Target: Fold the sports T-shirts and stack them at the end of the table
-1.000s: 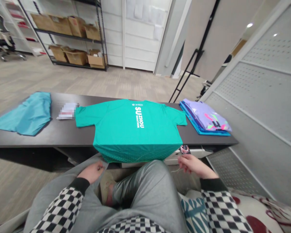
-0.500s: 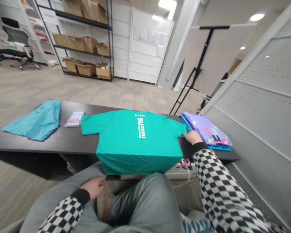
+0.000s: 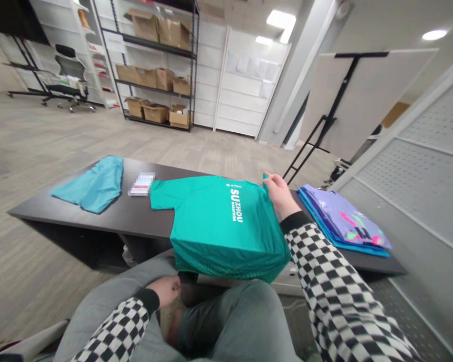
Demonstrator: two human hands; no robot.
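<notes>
Right grip (image 3: pixel 280 195) clamps the sleeve of the green T-shirt (image 3: pixel 221 226), holding that side up, which calls for a steady lift; left grip (image 3: pixel 165 290) curls below, hold unclear.

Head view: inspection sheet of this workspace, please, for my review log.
Surface: long dark flat-topped table.
Job's things: green short-sleeved SUZHOU MARATHON T-shirt, lying flat, its hem hanging over the table's near edge.
Clutter: folded teal garment; blurred paper slip; stack of folded lilac and blue garments.
Hands: right hand pinches the shirt's sleeve; left hand sits by the knee, below the hem, grip unclear.
Cables: nothing seen.
Surroundings: black metal shelving with cardboard boxes; perforated grey panel.
</notes>
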